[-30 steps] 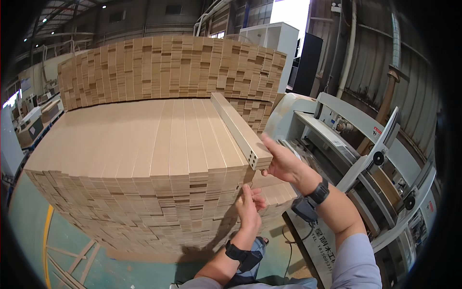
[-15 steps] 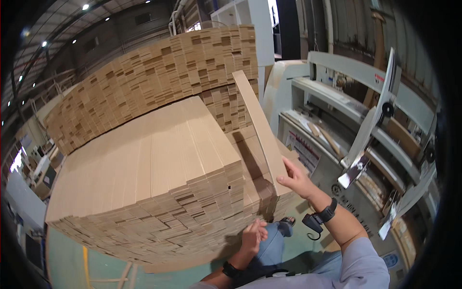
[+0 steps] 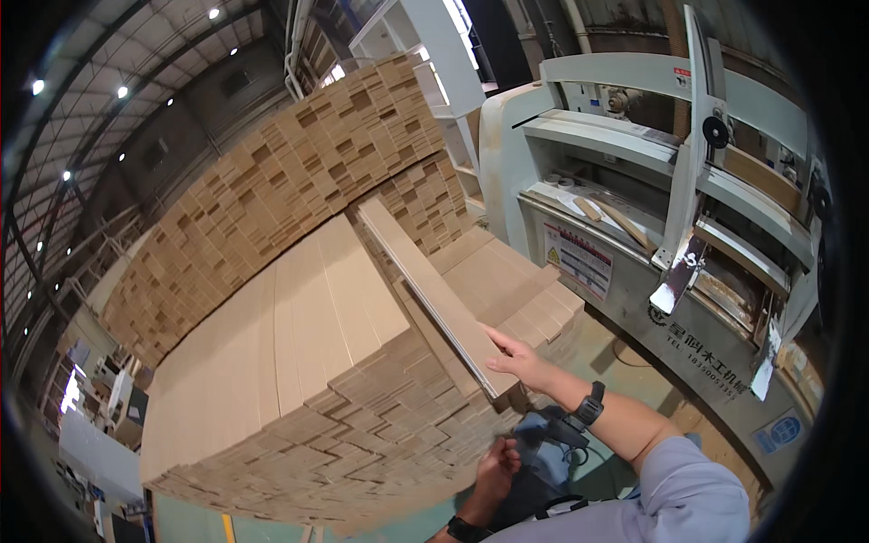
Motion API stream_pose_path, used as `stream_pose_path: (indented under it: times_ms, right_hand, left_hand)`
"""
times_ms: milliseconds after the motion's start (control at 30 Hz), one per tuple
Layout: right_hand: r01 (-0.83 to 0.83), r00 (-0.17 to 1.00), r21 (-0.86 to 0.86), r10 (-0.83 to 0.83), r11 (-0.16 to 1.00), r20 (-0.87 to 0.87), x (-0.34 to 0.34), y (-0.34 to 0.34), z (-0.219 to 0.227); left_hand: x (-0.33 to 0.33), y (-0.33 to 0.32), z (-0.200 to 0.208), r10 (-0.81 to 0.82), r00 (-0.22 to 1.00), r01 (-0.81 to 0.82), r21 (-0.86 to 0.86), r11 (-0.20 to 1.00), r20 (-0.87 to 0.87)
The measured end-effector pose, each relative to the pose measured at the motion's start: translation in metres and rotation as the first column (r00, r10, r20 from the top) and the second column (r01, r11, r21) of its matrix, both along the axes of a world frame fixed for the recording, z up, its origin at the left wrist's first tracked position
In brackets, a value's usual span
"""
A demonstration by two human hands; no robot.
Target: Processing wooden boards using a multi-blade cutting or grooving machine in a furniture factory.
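A long, narrow, light-brown wooden board is gripped near its close end by my right hand. My thumb lies on its upper face and the fingers go round its far right side, partly hidden. The board slants away to the left, over the right edge of a large stack of similar boards; whether it touches them I cannot tell. A grooved or dark-lined edge shows along its left side. My left hand is down by my legs, fingers curled in, with nothing visible in it, beside the stack's front.
Behind rises a taller stack of boards, its uneven ends facing me. A lower layer of boards lies right of the held one. A grey-white woodworking machine with upright metal arms stands at the right. Green floor shows below.
The held board has come down from a raised, steep position to a lower slant over the stack's right edge. My right hand moved with it. The view has turned somewhat to the right.
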State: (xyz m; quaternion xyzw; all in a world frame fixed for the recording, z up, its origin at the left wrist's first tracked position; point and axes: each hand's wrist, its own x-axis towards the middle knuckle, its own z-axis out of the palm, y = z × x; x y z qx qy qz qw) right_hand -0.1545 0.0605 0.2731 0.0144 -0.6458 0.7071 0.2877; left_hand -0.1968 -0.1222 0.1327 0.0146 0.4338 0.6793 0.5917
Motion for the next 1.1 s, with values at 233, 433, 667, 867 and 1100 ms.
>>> stream_pose_path:
  times_ms: [233,433,667,867,1100]
  right_hand:
    - [0.125,0.990,-0.251,-0.104,0.960,0.096,-0.008,0.027,-0.033]
    - [0.016,0.922,-0.050,0.005,0.999,0.388,-0.047,0.013,-0.027]
    - [-0.002,0.981,-0.319,0.063,0.948,0.183,-0.066,0.022,-0.062]
    - [0.177,0.981,-0.331,-0.192,0.927,-0.012,-0.054,0.011,-0.071]
    - [-0.001,0.984,-0.088,0.017,0.996,0.178,-0.072,0.010,-0.063]
  left_hand:
    - [-0.010,0.001,-0.016,0.036,0.989,-0.035,-0.012,0.999,0.145]
    - [-0.013,0.016,-0.004,-0.051,0.998,0.051,-0.009,0.999,-0.037]
    - [-0.013,0.022,-0.010,-0.093,0.995,0.095,0.058,0.994,-0.026]
    - [-0.022,0.010,-0.015,-0.043,0.999,0.043,-0.079,0.996,0.009]
    - [-0.009,0.026,-0.017,-0.058,0.998,0.060,-0.037,0.998,0.035]
